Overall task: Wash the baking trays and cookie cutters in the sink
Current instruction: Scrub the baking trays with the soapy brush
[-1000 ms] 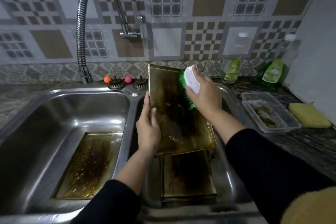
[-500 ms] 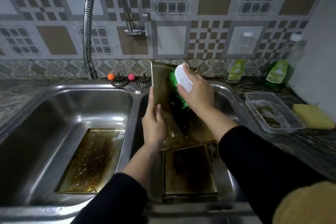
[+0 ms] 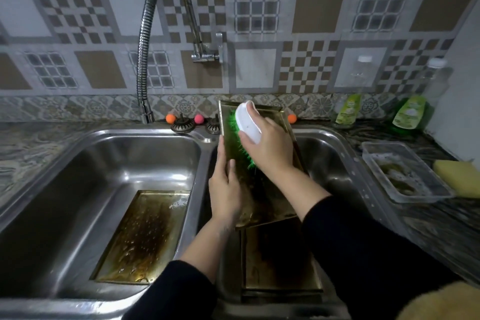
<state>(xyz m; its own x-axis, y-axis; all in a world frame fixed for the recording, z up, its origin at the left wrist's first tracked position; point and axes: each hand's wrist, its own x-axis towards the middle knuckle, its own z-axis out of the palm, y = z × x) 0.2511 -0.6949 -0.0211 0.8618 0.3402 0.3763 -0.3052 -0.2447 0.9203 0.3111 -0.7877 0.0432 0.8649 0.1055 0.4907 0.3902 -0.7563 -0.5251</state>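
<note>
A: Three baking trays in view. One lies flat in the left basin (image 3: 104,176) — call it the soaking tray (image 3: 141,236) — with brown residue and water drops on it. Why is the held tray (image 3: 262,197) up on end?

B: Propped tray stands tilted in the right basin (image 3: 335,163), lower edge resting on the bottom tray (image 3: 280,262). My guess: the tilt lets grime run down and gives the brush a firm face to push against.

A: Left hand (image 3: 224,187)?

B: Fingers wrapped round the tray's left edge, thumb on the face. It braces the tray against the scrubbing, I'd judge.

A: Right hand (image 3: 267,148)?

B: Clenched over the white back of the scrub brush (image 3: 244,130), green bristles pressed on the upper part of the tray.

A: Faucet (image 3: 166,41)?

B: Spout hangs over the left basin; no water seen running. Soap bottles (image 3: 409,114), a plastic container (image 3: 405,171) and a yellow sponge (image 3: 459,176) sit on the counter (image 3: 428,218) at right, within reach. Cookie cutters: none I can make out.
</note>
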